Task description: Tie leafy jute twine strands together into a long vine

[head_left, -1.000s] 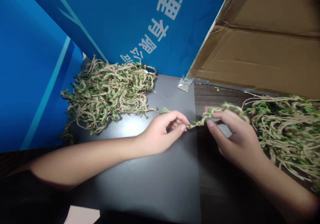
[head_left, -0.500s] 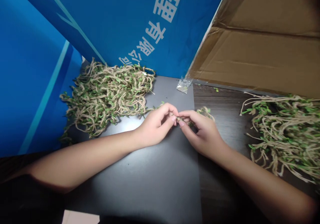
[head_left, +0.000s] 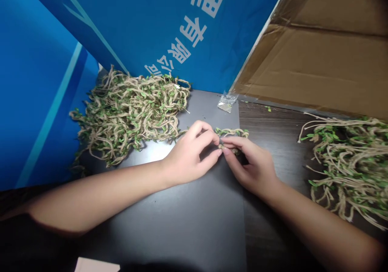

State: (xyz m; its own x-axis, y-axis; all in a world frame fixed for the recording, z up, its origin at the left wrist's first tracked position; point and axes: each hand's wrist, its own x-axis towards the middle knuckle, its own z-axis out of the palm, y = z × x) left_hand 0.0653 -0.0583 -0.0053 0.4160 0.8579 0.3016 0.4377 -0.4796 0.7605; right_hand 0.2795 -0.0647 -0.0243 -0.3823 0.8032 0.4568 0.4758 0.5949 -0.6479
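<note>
A tan twine strand with small green leaves (head_left: pixel 233 132) runs between and behind my hands, over the grey mat. My right hand (head_left: pixel 253 161) pinches it between thumb and fingers close to a knotted spot. Just left of that spot, my left hand (head_left: pixel 194 152) has its thumb and fingertips closed on the same strand. The fingers partly hide the knot. Left of my hands lies a large tangled pile of leafy twine (head_left: pixel 136 110). Another heap of leafy twine (head_left: pixel 351 163), with loose straight ends, lies at the far right.
A grey mat (head_left: pixel 188 223) covers part of the dark wood table (head_left: pixel 273 231). Blue printed panels (head_left: pixel 136 21) rise behind and at left. A cardboard sheet (head_left: pixel 327 66) stands at back right. A small clear plastic packet (head_left: pixel 227 102) lies near its base.
My fingers have shifted slightly around the knot, the left hand's fingers arching more. More of the leafy strand shows behind my hands. The whole view has moved a little.
</note>
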